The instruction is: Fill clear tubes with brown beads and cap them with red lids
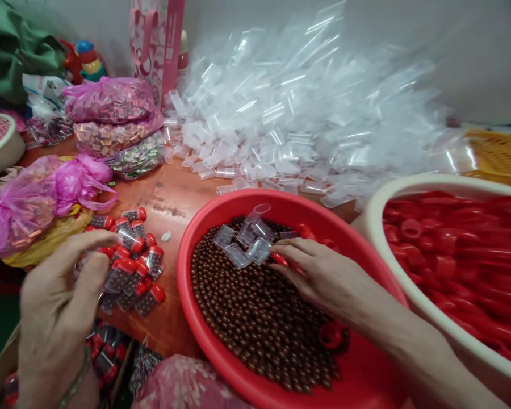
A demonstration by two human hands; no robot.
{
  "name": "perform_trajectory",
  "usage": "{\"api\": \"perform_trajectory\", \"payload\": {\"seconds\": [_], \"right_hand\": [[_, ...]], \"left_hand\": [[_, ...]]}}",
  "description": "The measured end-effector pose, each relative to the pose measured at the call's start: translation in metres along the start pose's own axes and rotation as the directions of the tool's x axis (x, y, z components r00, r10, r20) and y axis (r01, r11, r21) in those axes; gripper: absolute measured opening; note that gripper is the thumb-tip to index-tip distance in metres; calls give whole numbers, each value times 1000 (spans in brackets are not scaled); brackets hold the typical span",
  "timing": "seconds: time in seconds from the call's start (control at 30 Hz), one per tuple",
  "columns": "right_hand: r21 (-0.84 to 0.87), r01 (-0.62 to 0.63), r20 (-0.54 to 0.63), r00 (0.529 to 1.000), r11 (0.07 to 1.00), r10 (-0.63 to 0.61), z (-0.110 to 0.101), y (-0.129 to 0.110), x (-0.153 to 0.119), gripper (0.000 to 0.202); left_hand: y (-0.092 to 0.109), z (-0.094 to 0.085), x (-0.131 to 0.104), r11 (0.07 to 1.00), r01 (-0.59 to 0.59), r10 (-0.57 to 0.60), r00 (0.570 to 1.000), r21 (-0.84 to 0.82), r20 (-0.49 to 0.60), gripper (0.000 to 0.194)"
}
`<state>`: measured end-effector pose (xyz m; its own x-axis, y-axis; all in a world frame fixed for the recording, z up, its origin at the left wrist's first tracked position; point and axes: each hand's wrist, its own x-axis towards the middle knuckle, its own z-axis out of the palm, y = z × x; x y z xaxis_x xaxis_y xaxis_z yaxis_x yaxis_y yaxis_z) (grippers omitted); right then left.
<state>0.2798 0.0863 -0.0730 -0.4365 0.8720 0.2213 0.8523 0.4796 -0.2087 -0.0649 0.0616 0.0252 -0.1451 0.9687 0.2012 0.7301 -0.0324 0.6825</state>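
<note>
My left hand [59, 301] is raised at the left, thumb and forefinger curved apart, with nothing visible between them. Behind it lies a pile of small clear containers with red caps [132, 264], dark beads inside them. My right hand [319, 272] reaches into a red basin [204, 346], its fingertips pinched on a red cap [280, 259]. Right beside those fingertips, several clear containers [238, 255] rest on the brown beads [255, 318]. A loose red cap [330, 335] lies on the beads under my right forearm.
A white tub of red caps [434, 244] stands on the right. Behind the basin is a big heap of clear empty containers [289, 125]. Pink bags [111, 102] sit at the back left. Below my left hand, a box holds capped containers [108, 352].
</note>
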Motion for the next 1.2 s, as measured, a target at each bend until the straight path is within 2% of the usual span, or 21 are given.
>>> {"api": "perform_trajectory", "payload": {"seconds": [0.07,0.13,0.17,0.23,0.33,0.4,0.53,0.63,0.7,0.77,0.83,0.9,0.97,1.0,1.07,1.13,1.17,1.2], "right_hand": [[-78,15,134,991,997,-4,7,0,8,20],[-129,35,256,967,991,0,12,0,17,25],[-138,38,308,951,990,7,14,0,21,28],[-130,32,369,929,991,18,19,2,27,31],[-91,7,396,918,996,29,25,4,32,27],[-44,-15,402,915,999,31,27,5,33,23],[93,-94,365,929,991,54,20,8,37,20],[256,-195,310,944,947,110,6,5,39,28],[460,-317,294,936,830,195,-3,-1,39,31],[684,-433,321,902,587,290,-9,-10,36,38],[815,-474,361,866,334,347,-12,-20,32,47],[850,-459,362,865,258,348,-12,-28,27,46],[858,-422,329,889,292,318,-12,-32,21,40],[852,-385,290,911,355,292,-13,-33,18,37],[766,-255,155,964,590,215,-14,-34,14,34],[529,-60,8,998,847,66,-16,-36,13,35],[380,44,-34,999,924,-33,-17,-37,13,35],[244,143,-45,990,959,-136,-18,-39,13,33]], "left_hand": [[13,15,-5,983,-156,169,973,-96,159,18],[18,37,-7,942,-270,323,891,-198,319,16],[18,49,-8,924,-290,368,853,-251,369,15],[17,74,-9,886,-322,440,810,-334,388,14],[15,103,-13,844,-378,512,777,-380,366,14],[14,115,-17,838,-420,535,762,-349,365,15],[13,127,-23,836,-514,545,740,-191,393,19],[16,129,-22,878,-461,466,766,-127,443,19],[21,129,-18,917,-371,393,792,-145,467,25],[27,130,-13,940,-267,339,806,-214,485,33],[34,132,-8,934,-155,311,795,-321,520,37],[38,135,-6,914,-40,283,775,-404,565,31],[40,137,-5,897,65,240,758,-436,607,24],[40,137,-5,892,113,212,751,-437,626,22],[38,138,-5,883,191,159,737,-428,656,21],[37,138,-4,879,229,138,717,-418,683,22],[36,137,-4,881,230,142,705,-413,695,21],[36,137,-4,887,221,151,691,-405,707,20]]}}
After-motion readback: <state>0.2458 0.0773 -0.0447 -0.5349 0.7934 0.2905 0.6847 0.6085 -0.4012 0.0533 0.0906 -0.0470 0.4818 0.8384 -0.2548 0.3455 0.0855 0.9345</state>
